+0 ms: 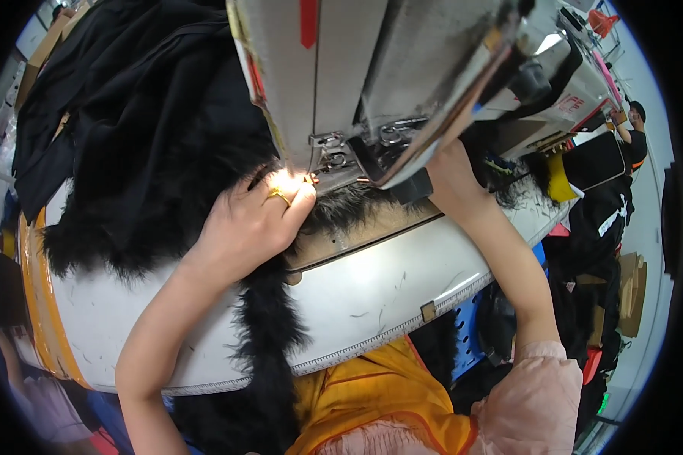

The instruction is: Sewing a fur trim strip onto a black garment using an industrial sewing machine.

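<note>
My left hand (252, 220), with a gold ring on it, is closed on black feathery trim (341, 206) just left of the sewing machine's (311, 83) needle area. A bright lamp glares on its fingertips. From there a strip of the same trim (269, 326) hangs over the table's front edge. Black cloth (152, 98) with a fluffy border is heaped left of the machine head. My right hand (454, 178) reaches in from the right beside the machine. Its fingers are hidden behind the machine's parts, so what they touch does not show.
A white table (379, 284) has a measuring tape along its curved front edge and orange tape (38, 296) at its left end. A phone-like dark slab (596, 161) lies at the right by something yellow (560, 178). Below are a blue crate (469, 341) and dark cloth. Other people are nearby.
</note>
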Available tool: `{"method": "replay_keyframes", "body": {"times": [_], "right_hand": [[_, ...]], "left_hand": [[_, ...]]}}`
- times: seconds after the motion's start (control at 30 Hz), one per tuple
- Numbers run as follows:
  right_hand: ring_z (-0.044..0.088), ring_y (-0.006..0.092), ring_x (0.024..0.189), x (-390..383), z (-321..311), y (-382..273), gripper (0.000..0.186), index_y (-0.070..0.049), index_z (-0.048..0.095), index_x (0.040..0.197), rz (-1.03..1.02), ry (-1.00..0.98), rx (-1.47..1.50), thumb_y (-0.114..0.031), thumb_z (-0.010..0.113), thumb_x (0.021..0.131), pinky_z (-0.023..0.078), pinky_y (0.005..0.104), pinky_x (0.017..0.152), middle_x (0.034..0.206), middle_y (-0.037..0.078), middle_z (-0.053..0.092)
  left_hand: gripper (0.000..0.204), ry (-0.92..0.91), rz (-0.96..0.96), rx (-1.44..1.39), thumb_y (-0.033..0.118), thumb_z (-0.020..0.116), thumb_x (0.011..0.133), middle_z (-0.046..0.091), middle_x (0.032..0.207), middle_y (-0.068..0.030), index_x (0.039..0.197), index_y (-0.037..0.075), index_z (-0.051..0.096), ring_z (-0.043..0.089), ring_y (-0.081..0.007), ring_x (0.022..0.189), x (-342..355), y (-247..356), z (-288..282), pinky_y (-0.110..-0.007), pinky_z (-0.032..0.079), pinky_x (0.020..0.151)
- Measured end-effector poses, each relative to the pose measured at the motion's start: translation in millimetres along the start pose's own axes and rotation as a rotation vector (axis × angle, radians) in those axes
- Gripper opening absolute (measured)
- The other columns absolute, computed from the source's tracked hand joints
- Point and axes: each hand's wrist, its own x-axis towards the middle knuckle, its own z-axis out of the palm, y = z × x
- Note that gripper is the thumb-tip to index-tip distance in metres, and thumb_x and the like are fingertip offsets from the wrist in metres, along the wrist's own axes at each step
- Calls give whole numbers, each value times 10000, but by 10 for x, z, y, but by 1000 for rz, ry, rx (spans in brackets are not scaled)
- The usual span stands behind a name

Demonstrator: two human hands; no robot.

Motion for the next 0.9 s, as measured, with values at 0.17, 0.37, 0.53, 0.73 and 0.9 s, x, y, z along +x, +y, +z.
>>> {"method": "replay_keyframes", "body": {"times": [0.17,0.37,0.53,0.73,0.9], "right_hand": [[593,142,986,10,-14,-7,273,-148,664,1036,-21,-70,54,-135,586,774,508,281,796,997,-33,631],[571,230,1065,77,-124,-275,184,-71,627,965,-194,-166,-29,-107,552,801,410,364,975,1028,41,637],[630,188,902,295,-79,-413,253,-80,600,1068,53,-407,240,-96,541,823,529,305,711,1152,8,571],[615,169,861,-33,-289,-561,444,2,558,1198,-301,-444,-129,-112,569,770,524,250,661,1197,87,551],[632,174,812,-99,-271,-544,614,-53,428,1394,-158,-435,1,-112,552,795,532,267,618,1286,147,516]], "left_hand": [[214,44,-26,-25,95,625,757,580,728,-6,965,131,662,645,-178,811,-53,10,89,-310,544,705],[246,-45,-49,27,119,620,793,599,763,-4,1029,177,661,641,-164,813,-132,6,114,-297,532,662],[271,-219,-143,-38,90,586,798,646,918,-11,1062,130,626,610,-185,998,76,-149,-112,-386,487,891],[147,-154,405,86,99,603,746,588,1006,-18,887,59,592,582,-156,936,-3,-219,-214,-376,444,984],[172,-33,340,-114,91,608,736,577,953,-16,907,82,612,584,-136,863,48,-202,-205,-334,459,949]]}}
